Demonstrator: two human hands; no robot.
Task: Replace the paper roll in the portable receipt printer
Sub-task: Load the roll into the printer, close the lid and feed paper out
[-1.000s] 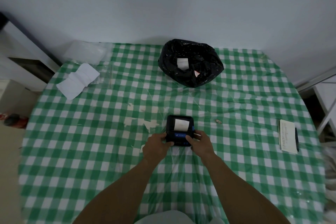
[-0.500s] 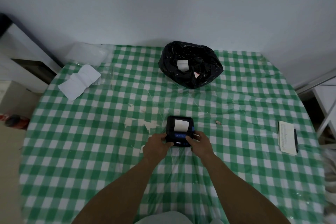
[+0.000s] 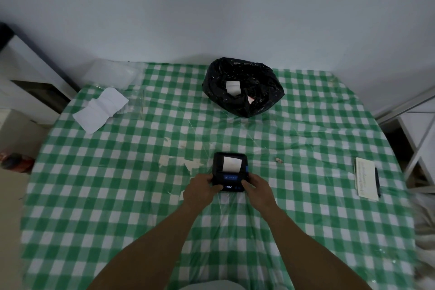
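Note:
The small black receipt printer lies on the green checked table just ahead of me. A strip of white paper shows on its top, and a small lit display sits at its near edge. My left hand grips the printer's near left corner, thumb on its front. My right hand holds the near right corner in the same way. A black plastic bag at the back of the table holds a white paper piece.
A folded white paper sheet lies at the back left beside clear plastic wrapping. A notepad with a pen sits at the right edge. A small scrap lies right of the printer. White furniture flanks the table.
Both hands stay on the printer, which has not moved on the table. The view has tilted up slightly, so everything sits a little lower in the frame.

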